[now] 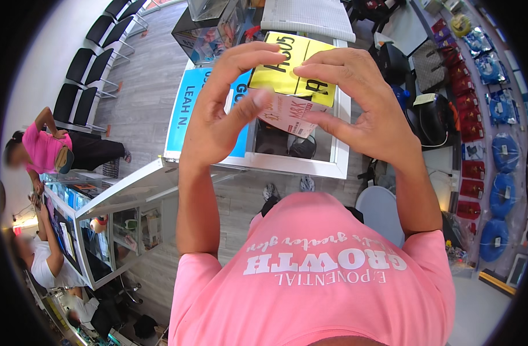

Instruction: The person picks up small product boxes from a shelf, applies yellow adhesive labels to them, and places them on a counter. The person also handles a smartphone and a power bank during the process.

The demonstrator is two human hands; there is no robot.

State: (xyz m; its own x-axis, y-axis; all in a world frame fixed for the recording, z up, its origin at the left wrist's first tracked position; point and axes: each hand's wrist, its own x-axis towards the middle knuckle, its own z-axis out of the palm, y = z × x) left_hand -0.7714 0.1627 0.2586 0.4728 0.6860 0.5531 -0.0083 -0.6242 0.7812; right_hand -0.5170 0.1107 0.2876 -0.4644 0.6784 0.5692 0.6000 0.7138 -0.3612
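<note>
Both my hands are raised over a white-framed glass counter point(340, 158), fingers curved toward each other. A small white paper slip with red print point(288, 114) is tilted between my thumbs. The left thumb of my left hand point(221, 112) presses its left end and is slightly blurred. At its right end lies the thumb of my right hand point(373, 92). Just beyond the slip is a yellow sheet with black handwriting point(298, 51); fingertips of both hands lie over it. Whether the sheet is gripped too, I cannot tell. A blue sheet with black lettering point(180, 124) lies left of my left hand.
A clear box point(209, 37) and an open ruled notebook point(307, 16) sit at the counter's far end. An angled glass display case point(120, 216) stands at left, with people beside it. Packaged goods point(494, 190) hang along the right wall; a pale stool point(379, 210) is near my right.
</note>
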